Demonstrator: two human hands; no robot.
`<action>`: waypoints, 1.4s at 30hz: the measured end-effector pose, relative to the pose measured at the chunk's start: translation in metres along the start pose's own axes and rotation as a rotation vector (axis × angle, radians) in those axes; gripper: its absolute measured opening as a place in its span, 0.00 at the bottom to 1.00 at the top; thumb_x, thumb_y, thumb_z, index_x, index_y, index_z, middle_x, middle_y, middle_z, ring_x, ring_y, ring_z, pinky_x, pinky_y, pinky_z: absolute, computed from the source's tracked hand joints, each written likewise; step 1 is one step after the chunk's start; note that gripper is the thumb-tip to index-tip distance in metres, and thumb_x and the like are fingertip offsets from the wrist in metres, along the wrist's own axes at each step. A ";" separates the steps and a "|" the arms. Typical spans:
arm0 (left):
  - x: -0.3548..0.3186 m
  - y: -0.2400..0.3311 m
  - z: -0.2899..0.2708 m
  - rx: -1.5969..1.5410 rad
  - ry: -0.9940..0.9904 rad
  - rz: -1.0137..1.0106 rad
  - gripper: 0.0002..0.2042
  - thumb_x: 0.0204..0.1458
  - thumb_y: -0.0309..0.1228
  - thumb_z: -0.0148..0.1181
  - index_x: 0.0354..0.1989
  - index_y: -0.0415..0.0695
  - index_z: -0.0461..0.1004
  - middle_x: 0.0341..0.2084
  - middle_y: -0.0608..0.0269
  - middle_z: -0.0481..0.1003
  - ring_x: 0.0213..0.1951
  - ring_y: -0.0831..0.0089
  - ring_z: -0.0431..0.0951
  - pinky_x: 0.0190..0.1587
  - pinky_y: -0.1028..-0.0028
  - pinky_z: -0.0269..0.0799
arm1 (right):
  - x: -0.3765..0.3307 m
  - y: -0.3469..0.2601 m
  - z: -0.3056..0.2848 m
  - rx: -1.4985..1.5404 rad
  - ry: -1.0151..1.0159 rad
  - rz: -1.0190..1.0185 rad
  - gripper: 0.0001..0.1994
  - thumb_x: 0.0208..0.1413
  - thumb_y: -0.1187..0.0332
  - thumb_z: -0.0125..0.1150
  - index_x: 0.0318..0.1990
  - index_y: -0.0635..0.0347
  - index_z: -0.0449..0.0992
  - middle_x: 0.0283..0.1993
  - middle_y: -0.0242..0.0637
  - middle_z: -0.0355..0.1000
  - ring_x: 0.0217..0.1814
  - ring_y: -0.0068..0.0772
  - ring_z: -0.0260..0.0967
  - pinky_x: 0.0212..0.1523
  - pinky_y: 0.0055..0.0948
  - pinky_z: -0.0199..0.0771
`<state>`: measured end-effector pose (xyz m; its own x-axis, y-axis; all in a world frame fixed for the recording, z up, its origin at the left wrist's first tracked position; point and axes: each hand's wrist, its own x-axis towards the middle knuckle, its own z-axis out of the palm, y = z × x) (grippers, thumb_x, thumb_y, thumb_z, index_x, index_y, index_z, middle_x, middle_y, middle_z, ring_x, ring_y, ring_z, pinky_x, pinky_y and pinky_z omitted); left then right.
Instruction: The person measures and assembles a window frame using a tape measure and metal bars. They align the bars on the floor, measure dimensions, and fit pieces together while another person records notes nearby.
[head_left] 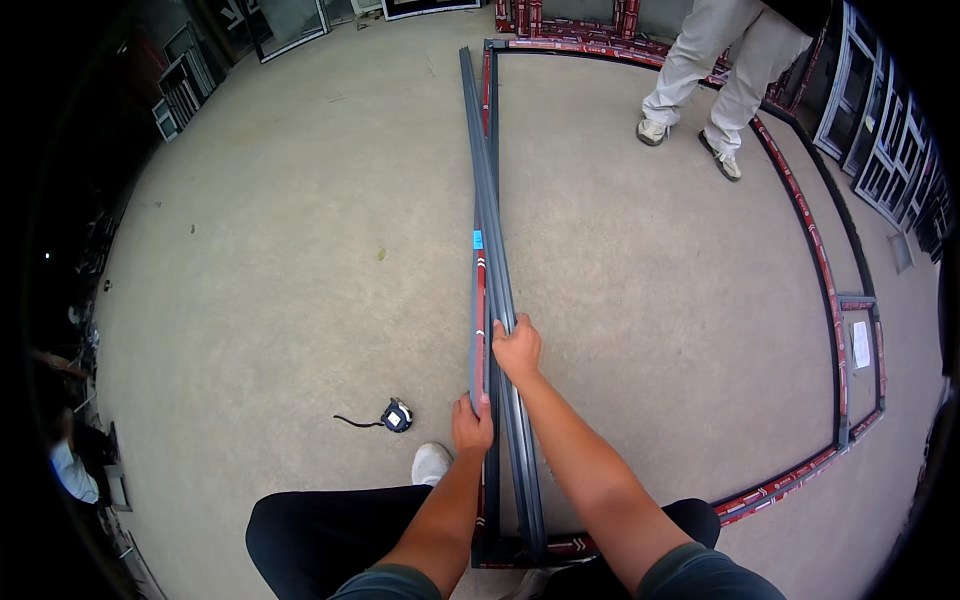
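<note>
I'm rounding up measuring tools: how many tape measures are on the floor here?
1: the tape measure lies on the floor, left of the left hand. Others could be hidden in the dark edges.

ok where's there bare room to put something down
The floor is mostly bare left of the grey strips, beyond the tape measure. Another open patch lies inside the large frame, between the strips and its right side, nearer than the other person's shoes. It's crowded along the strips, around the left hand and right hand.
</note>
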<state>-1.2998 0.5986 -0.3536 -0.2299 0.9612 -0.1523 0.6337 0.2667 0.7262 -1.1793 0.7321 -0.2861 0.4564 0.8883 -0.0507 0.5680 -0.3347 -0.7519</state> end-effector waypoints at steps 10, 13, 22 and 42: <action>-0.006 0.071 -0.078 -0.757 -0.322 -0.081 0.29 0.63 0.45 0.55 0.63 0.36 0.60 0.35 0.62 0.75 0.34 0.77 0.77 0.33 0.74 0.74 | 0.023 -0.058 0.047 0.161 -0.185 0.107 0.22 0.51 0.70 0.64 0.50 0.69 0.63 0.61 0.62 0.60 0.54 0.65 0.69 0.55 0.49 0.72; -0.008 0.062 -0.091 -0.675 -0.359 -0.185 0.31 0.60 0.36 0.62 0.66 0.37 0.54 0.34 0.61 0.75 0.29 0.75 0.76 0.30 0.74 0.75 | 0.008 -0.064 0.045 0.194 -0.304 0.017 0.25 0.53 0.64 0.64 0.55 0.66 0.67 0.61 0.59 0.60 0.60 0.60 0.66 0.59 0.44 0.70; 0.016 0.037 -0.143 -0.726 -0.499 -0.415 0.15 0.62 0.35 0.59 0.51 0.39 0.67 0.37 0.51 0.79 0.37 0.67 0.82 0.38 0.67 0.80 | -0.033 0.021 -0.124 0.224 -0.503 -0.001 0.24 0.57 0.56 0.64 0.54 0.65 0.74 0.58 0.51 0.69 0.59 0.44 0.69 0.58 0.38 0.70; 0.021 -0.060 -0.038 -0.058 -0.076 -0.148 0.18 0.54 0.30 0.60 0.52 0.34 0.70 0.41 0.40 0.79 0.45 0.48 0.80 0.49 0.60 0.74 | -0.070 0.082 -0.247 0.075 -0.582 0.141 0.26 0.60 0.54 0.60 0.59 0.64 0.71 0.56 0.51 0.72 0.58 0.43 0.72 0.58 0.37 0.70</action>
<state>-1.3704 0.6003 -0.3745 -0.2598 0.9149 -0.3089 0.5528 0.4032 0.7293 -0.9952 0.5648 -0.1821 0.0617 0.8701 -0.4890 0.4698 -0.4575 -0.7549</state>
